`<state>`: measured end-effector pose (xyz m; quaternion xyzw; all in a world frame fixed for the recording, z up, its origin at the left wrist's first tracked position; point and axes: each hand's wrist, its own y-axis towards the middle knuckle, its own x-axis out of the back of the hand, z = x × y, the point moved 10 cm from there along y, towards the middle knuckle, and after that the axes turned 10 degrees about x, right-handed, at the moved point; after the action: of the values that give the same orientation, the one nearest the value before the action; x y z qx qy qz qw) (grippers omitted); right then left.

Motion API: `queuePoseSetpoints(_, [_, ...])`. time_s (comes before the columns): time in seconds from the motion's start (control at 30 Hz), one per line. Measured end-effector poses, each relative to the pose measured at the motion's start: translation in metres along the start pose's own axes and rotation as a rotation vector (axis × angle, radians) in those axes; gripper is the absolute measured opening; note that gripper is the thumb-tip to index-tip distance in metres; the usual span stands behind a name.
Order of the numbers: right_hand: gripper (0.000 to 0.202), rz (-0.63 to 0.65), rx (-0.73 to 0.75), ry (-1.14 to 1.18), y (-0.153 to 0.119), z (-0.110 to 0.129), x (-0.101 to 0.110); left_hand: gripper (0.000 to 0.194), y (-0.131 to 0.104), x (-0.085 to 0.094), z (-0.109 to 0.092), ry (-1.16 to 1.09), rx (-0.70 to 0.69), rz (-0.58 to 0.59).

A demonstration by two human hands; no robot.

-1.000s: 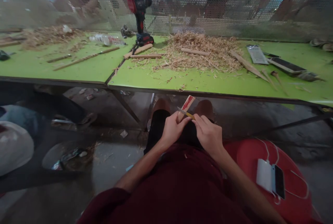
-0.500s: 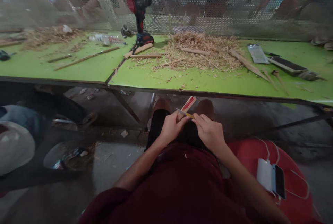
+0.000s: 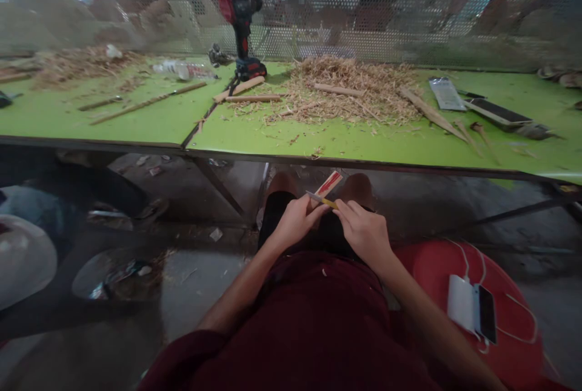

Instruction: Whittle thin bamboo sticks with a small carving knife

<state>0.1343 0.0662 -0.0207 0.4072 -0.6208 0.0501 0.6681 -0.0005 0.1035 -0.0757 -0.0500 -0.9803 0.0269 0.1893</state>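
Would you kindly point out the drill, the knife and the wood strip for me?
Drill [image 3: 242,42]: head view, middle of its handle.
Knife [image 3: 328,202]: head view, its yellow handle.
Wood strip [image 3: 331,182]: head view, its red-marked end.

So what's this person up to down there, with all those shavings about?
The left hand holds a small strip of wood with red marks on it, above the lap. The right hand grips a yellow-handled knife, its blade lying across the strip. It looks like whittling. On the green table ahead are a heap of shavings, a drill standing upright and some wooden pieces.
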Motion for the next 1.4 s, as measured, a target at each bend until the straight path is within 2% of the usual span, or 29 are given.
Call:
queuePoseSetpoints(0.27, [0.040,-0.049,0.006,-0.053,-0.002,0.000,0.006,0.034,0.001,0.000,0.005,-0.064,0.004,-0.027])
queuePoseSetpoints(0.47, [0.038,-0.027,0.039,-0.051,-0.002,-0.001,0.004,0.036,0.003,-0.008,0.013,-0.144,0.050,0.024])
queuePoseSetpoints(0.6, [0.037,-0.018,0.068,-0.026,0.000,-0.001,0.004,0.038,0.001,-0.004,0.015,-0.174,0.078,-0.045])
queuePoseSetpoints(0.93, [0.038,0.030,-0.077,-0.043,0.001,0.005,0.003,0.032,-0.004,-0.006,0.015,-0.199,0.124,-0.132])
queuePoseSetpoints(1.07, [0.041,0.031,-0.116,-0.052,-0.002,0.003,0.002,0.036,-0.001,-0.004,0.016,-0.135,0.120,-0.104])
queuePoseSetpoints(1.23, [0.041,0.065,-0.021,-0.004,-0.002,0.003,-0.006,0.034,0.001,-0.002,0.009,0.080,0.050,0.010])
queuePoseSetpoints(1.4, [0.041,0.041,-0.035,0.027,-0.004,0.000,-0.009,0.037,-0.002,0.004,0.012,0.149,0.085,-0.074])
